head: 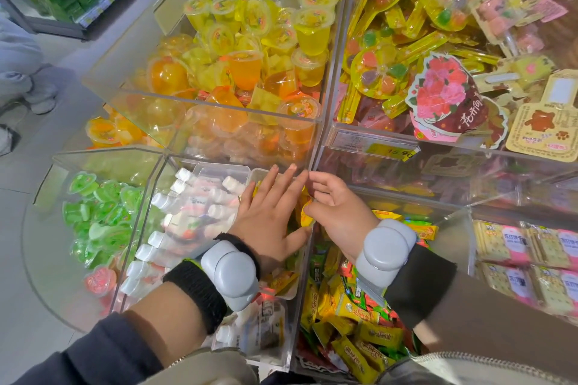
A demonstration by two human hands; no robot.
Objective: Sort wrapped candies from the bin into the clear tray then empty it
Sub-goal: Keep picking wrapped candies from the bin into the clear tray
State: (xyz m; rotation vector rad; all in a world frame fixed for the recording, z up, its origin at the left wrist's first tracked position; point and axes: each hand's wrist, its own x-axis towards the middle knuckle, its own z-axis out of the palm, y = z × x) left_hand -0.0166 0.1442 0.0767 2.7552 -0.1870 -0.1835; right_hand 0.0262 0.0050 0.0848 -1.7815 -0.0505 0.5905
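Centre frame: hold the left hand (269, 216) flat, fingers straight, on the clear tray (219, 166) while the right hand (339, 209) drops its pinched yellow candy (307, 216) inside.

The left hand (269, 212) reaches forward palm down, fingers straight and slightly spread, thumb angled toward the right hand (339, 209). The right hand sits just beside it, fingers loosely bent and pointing left, fingertips nearly meeting the left's. Whether it grips anything is unclear.
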